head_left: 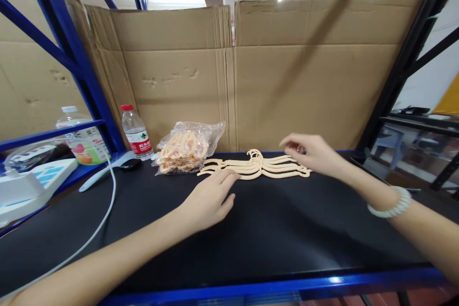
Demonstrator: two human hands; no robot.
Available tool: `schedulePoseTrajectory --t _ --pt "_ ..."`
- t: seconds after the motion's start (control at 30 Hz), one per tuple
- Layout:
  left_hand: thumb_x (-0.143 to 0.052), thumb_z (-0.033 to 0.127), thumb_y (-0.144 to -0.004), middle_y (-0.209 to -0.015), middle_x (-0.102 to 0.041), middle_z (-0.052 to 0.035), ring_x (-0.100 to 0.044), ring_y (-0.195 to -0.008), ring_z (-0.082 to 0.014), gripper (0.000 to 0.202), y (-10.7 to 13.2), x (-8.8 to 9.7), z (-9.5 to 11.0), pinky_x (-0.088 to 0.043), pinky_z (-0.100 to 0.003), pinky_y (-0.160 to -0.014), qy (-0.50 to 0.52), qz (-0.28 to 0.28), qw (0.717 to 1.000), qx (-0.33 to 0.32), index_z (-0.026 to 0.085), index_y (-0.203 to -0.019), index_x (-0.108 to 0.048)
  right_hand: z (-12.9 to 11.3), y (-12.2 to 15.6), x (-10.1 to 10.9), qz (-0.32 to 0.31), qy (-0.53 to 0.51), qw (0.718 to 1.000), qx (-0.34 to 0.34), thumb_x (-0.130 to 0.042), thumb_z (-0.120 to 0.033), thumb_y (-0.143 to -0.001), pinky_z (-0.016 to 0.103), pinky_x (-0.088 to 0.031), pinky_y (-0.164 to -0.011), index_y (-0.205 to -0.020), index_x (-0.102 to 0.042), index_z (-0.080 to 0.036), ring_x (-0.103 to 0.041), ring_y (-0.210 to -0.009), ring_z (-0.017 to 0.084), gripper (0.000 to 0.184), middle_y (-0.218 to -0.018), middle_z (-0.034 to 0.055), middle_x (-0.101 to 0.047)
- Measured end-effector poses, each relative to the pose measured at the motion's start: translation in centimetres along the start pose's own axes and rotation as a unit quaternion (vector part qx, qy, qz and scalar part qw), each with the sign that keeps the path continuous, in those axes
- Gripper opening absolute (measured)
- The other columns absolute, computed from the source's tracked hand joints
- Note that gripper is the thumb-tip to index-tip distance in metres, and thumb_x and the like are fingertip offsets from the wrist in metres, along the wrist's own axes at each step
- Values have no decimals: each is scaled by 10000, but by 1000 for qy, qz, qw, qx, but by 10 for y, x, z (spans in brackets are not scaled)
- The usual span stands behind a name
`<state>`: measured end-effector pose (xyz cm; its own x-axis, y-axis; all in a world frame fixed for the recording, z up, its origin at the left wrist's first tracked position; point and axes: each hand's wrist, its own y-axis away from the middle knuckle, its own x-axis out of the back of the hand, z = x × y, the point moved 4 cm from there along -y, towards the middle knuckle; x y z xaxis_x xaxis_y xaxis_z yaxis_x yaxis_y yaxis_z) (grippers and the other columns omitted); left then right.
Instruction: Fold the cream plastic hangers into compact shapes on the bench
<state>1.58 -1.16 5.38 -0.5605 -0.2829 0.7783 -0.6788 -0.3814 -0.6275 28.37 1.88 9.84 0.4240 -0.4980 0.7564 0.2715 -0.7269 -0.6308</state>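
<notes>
Several cream-coloured clothes hangers [263,170] lie overlapped in a row on the black tabletop, their hooks bunched together at the middle. My left hand [207,200] is at the near left end of the row, palm down. Its fingers are stretched out over the hanger arms, the thumb apart, and nothing is held. Above the right end of the row is my right hand [311,152], its fingers loosely bent and apart with nothing visible in them. Left of the row sits a clear plastic bag [186,146] filled with similar cream-coloured pieces.
A red-capped water bottle [137,134] and a larger labelled bottle [84,136] stand back left. A white power strip [39,186], a pale cable [111,201] and a black mouse-like object [130,164] lie at left. Cardboard [304,81] walls the back; a blue edge [268,284] runs in front.
</notes>
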Motion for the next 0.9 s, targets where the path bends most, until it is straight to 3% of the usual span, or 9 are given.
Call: schedulePoseTrajectory --t 0.07,0.13,0.23,0.53,0.7,0.8,0.9 --pt "-507 150 -851 -1238 -570 -135 -530 -1153 -284 329 0 -28 -33 -468 -442 -979 -40 -94 993 62 155 -1179 -530 14 6 -31 -83 -7 996 -16 -525 -94 -857 256 -468 -656 -953 -657 -169 -601 -689 155 179 -808 22 -656" --pt "-495 179 -867 -1274 -552 -150 -491 -1205 -305 321 3 -44 -62 -436 -479 -1007 -60 -106 986 111 146 -1184 -523 33 16 -61 -141 -1 989 -40 -521 -68 -794 255 -443 -623 -888 -663 -162 -590 -667 163 195 -791 34 -659" --pt "-466 167 -878 -1206 -598 -128 -534 -1143 -285 295 11 -55 -83 -463 -466 -972 -57 -104 985 124 158 -1166 -529 54 31 -86 -148 -4 988 -46 -546 -117 -788 264 -450 -624 -915 -655 -159 -597 -699 179 172 -873 63 -662" --pt "-453 154 -862 -1197 -585 -93 -548 -1113 -238 333 20 -56 -73 -452 -394 -973 55 -114 980 154 197 -1185 -524 61 44 -96 -177 -74 980 -48 -522 -281 -866 326 -456 -713 -943 -640 -198 -595 -815 229 164 -939 75 -638" --pt "-488 167 -834 -1096 -616 -82 -578 -1026 -237 288 21 -53 -68 -467 -386 -912 114 -88 968 207 196 -1115 -547 59 44 -98 -170 -82 981 -37 -456 -335 -905 316 -447 -678 -797 -628 -211 -602 -778 226 238 -836 59 -641" --pt "-504 186 -830 -914 -627 -42 -602 -834 -196 164 21 -50 -66 -494 -339 -780 173 -48 944 276 195 -991 -538 61 45 -90 -134 -60 988 -43 -459 -360 -910 305 -435 -648 -814 -632 -219 -604 -732 214 243 -808 41 -651" --pt "-532 253 -843 -766 -575 4 -579 -682 -155 76 24 -51 -65 -494 -288 -646 272 -7 894 356 202 -861 -480 63 45 -80 -91 -32 993 -69 -472 -441 -911 277 -384 -536 -835 -642 -227 -553 -569 187 284 -659 9 -612"
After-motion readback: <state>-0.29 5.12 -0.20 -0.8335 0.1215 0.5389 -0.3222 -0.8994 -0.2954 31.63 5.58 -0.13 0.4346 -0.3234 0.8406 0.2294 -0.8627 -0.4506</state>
